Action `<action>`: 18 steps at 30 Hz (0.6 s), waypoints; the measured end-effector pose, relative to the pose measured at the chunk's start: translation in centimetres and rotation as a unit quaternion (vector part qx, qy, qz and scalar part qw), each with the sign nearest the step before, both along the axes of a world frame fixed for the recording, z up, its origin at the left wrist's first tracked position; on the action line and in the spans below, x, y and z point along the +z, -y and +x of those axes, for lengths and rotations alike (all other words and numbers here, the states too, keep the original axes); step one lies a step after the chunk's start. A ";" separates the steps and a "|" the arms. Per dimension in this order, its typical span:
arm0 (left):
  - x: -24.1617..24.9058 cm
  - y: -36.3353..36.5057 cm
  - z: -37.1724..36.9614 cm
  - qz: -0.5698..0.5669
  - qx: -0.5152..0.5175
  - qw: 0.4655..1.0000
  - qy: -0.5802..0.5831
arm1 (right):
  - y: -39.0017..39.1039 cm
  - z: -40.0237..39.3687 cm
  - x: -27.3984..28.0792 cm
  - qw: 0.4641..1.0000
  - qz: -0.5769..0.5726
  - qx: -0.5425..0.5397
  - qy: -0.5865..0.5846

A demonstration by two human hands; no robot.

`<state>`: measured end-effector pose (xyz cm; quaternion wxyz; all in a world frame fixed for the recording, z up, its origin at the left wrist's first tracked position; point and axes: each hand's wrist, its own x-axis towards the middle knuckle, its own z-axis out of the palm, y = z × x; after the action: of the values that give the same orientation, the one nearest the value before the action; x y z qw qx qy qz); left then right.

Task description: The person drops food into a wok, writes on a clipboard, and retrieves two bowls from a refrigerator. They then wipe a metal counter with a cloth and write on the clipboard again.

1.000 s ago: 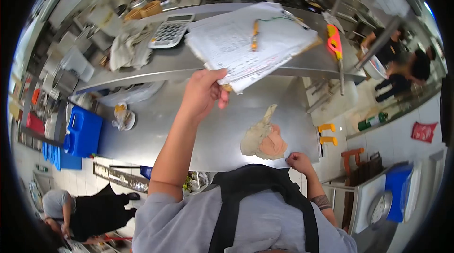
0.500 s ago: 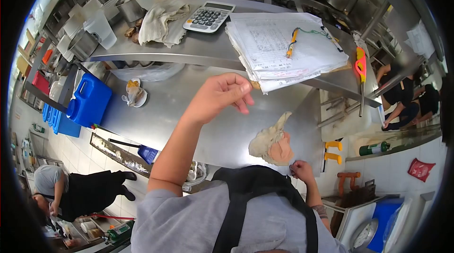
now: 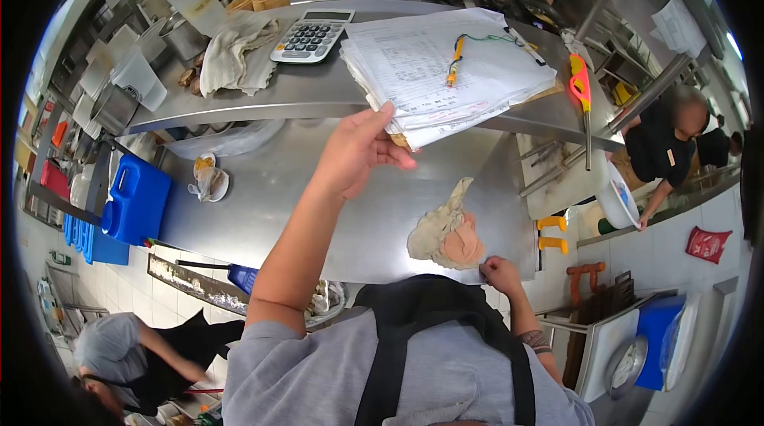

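Observation:
My left hand point(image 3: 360, 147) is at the near left corner of a clipboard with a thick stack of written papers point(image 3: 438, 68). Its thumb is raised against the paper edge and its fingers stretch below the corner, apart from the thumb. The clipboard lies on the steel shelf, overhanging its front edge, with an orange pen point(image 3: 455, 61) on a green string on top. My right hand point(image 3: 500, 275) is closed at the counter's near edge, beside a crumpled beige cloth point(image 3: 434, 231) and a peach-coloured cloth point(image 3: 463, 243). What it pinches, if anything, is hidden.
On the shelf point(image 3: 318, 103) sit a calculator point(image 3: 312, 36), a folded cloth point(image 3: 239, 56) and a gas lighter point(image 3: 581, 87). A small plate with a plastic bag point(image 3: 211, 181) and a blue jug point(image 3: 137, 199) stand left. One co-worker point(image 3: 131, 362) bends at lower left; another point(image 3: 664, 139) carries a white basin point(image 3: 621, 195) right.
My left hand has moved up to the clipboard's corner, its thumb lifting away from the fingers. My right hand stays by the cloths. The view has shifted; the co-worker at left bends further.

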<state>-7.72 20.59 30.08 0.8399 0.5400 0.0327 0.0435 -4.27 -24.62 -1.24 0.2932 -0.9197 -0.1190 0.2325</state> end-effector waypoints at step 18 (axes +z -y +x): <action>-11.8 -2.3 -2.5 0.195 -0.147 0.964 -0.103 | -1.3 -2.2 1.1 0.993 -0.036 -0.089 0.070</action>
<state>-10.18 22.93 18.23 0.7075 0.6938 0.0298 -0.1311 -6.42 -23.31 -0.17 0.2701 -0.9508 -0.0481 0.1441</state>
